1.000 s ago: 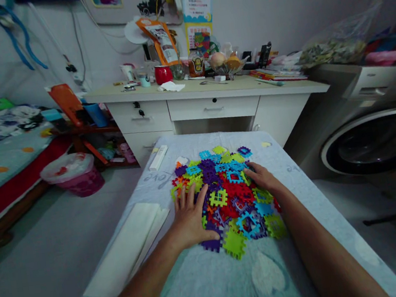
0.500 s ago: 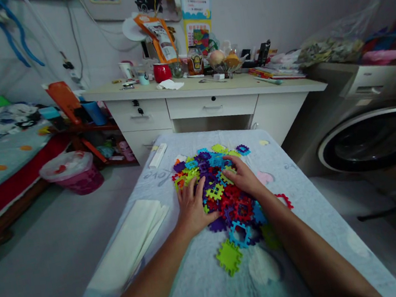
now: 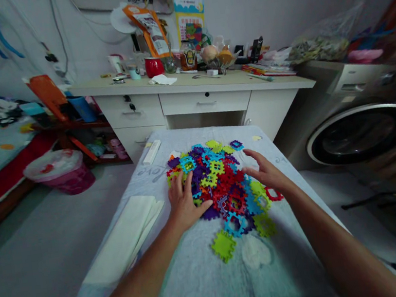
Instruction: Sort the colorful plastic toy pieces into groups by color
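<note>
A heap of plastic interlocking tiles (image 3: pixel 229 178) in red, purple, blue and lime green lies on the cloth-covered table (image 3: pixel 188 287). My left hand (image 3: pixel 185 204) rests at the heap's left side with its fingers spread over the tiles, gripping none that I can see. To the right of the heap, my right hand (image 3: pixel 265 171) is raised slightly with thumb and fingers apart, holding nothing. Nearest me lie a solid green tile (image 3: pixel 224 246) and a blue frame tile (image 3: pixel 235 224). A red frame tile (image 3: pixel 274 194) sits below my right hand.
Folded white cloth (image 3: pixel 124 237) and a white bar-shaped object (image 3: pixel 152 152) lie along the table's left side. A white desk (image 3: pixel 206 99) full of household items stands behind. At right is a washing machine (image 3: pixel 360 133); a pink bin (image 3: pixel 63 172) stands at left.
My right hand has moved off the heap to the right, uncovering green and blue tiles. My left hand stays spread at the left side. The camera view has shifted slightly.
</note>
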Available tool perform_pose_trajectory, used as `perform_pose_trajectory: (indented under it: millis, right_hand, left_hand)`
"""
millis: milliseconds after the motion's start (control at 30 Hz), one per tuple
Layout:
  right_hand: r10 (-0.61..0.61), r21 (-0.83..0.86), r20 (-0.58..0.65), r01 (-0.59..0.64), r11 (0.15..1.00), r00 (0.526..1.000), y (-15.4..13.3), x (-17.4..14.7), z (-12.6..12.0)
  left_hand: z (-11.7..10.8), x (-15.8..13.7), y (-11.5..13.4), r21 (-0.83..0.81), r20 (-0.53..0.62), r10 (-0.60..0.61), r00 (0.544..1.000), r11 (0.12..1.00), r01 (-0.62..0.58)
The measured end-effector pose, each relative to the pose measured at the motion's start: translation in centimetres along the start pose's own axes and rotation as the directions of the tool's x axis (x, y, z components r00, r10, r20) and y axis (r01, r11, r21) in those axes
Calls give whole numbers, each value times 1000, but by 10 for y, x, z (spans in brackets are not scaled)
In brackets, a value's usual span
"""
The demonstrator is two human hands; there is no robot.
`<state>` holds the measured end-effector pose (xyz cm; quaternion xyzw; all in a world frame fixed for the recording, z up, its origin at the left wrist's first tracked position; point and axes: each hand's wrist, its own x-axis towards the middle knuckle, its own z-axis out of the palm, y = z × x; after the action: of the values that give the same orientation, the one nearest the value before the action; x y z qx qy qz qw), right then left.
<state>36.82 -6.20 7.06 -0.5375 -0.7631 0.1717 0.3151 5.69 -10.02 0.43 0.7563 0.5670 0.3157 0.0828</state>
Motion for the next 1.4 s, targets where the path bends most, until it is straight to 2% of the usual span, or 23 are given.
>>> perform_pose_trajectory:
  millis: [100, 200, 267, 367, 500, 667, 800, 967, 1133, 1300, 1400]
  right_hand:
    - [78, -196, 66, -64, 978, 995, 24, -64, -10]
    - [176, -322, 141, -123, 939, 974, 37, -120, -4]
    - [189, -362, 194, -108, 926, 963, 37, -142, 4]
    - [197, -403, 230, -91, 911, 953, 32, -148, 16]
    - [194, -404, 210, -96, 910, 958, 27, -127, 23]
    - [47, -336, 155, 8, 942, 987, 23, -97, 27]
    - [-18, -289, 68, 37, 957, 998, 20, -76, 35]
    - [34, -233, -89, -54, 971, 995, 12, -46, 51]
    - [100, -94, -230, -124, 988, 968, -5, -9, 59]
    - [131, 8, -253, -133, 991, 958, -30, 29, 70]
    - [82, 20, -256, -79, 997, 963, -46, 48, 81]
  left_hand:
    - [-10, -12, 4, -27, 123, 33, 992, 999, -30]
    - [-19, -24, 15, -37, 298, 128, 946, 992, -123]
    - [-21, -29, 23, -27, 395, 164, 904, 986, -167]
    - [-19, -34, 34, 9, 477, 174, 862, 979, -203]
    - [-12, -34, 38, 16, 433, 170, 885, 980, -196]
    - [-6, -27, 35, 6, 286, 166, 944, 984, -175]
    - [-4, -20, 33, 40, 226, 142, 964, 987, -155]
    - [-3, -13, 30, 57, 191, 113, 975, 990, -126]
    - [-3, -7, 25, 28, 176, 122, 977, 991, -129]
    - [-1, -5, 17, -46, 154, 161, 975, 987, -156]
    - [-3, -2, 14, -114, 67, 174, 983, 980, -165]
